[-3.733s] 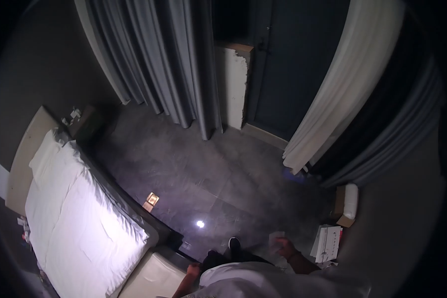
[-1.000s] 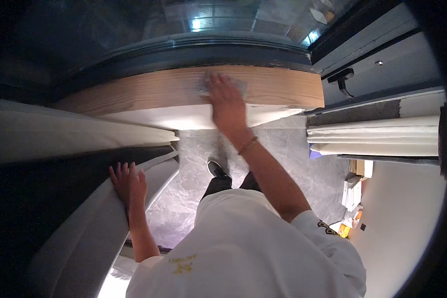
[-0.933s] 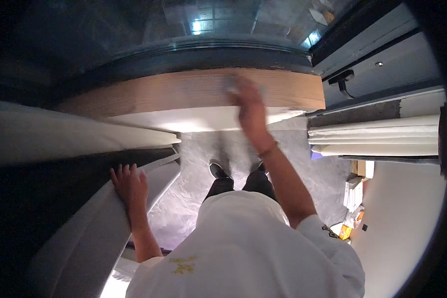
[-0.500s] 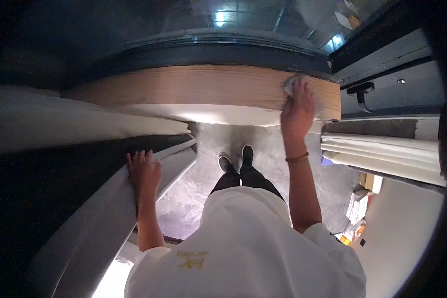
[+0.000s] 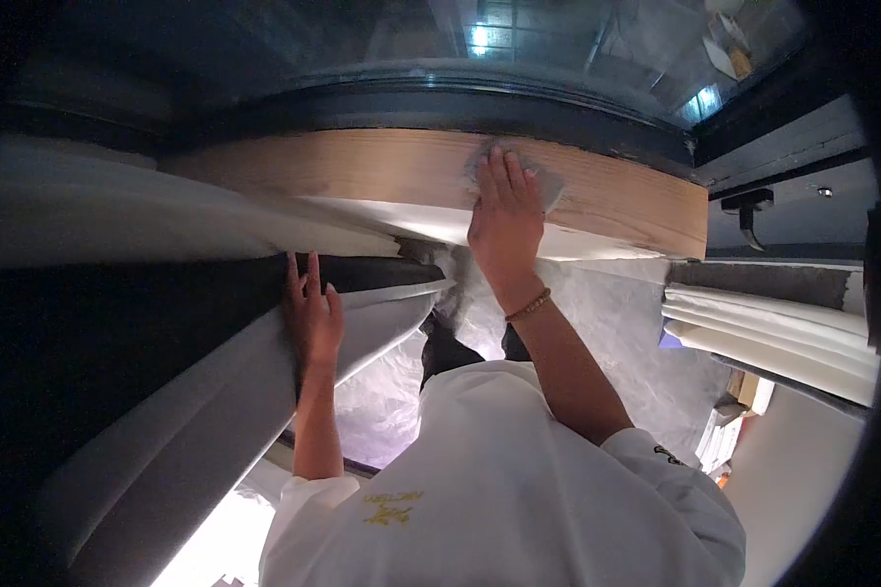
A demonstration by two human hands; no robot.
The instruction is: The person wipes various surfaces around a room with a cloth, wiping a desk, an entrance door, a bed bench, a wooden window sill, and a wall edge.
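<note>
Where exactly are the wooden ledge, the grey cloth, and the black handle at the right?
Wooden ledge (image 5: 382,166): head view, bare top surface, left of the cloth.
Grey cloth (image 5: 551,185): head view, the part showing right of the fingers (image 5: 500,176).
Black handle (image 5: 751,204): head view, its upper part.

Thin greyish cloth (image 5: 550,190) on a light-brown wooden sill (image 5: 382,166), with a black-and-grey curtain (image 5: 206,399) at left

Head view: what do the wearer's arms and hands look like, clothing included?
The left hand and right hand are ungloved. The white shirt has short sleeves, the right one with a dark marking; a beaded bracelet circles the right wrist.
</note>
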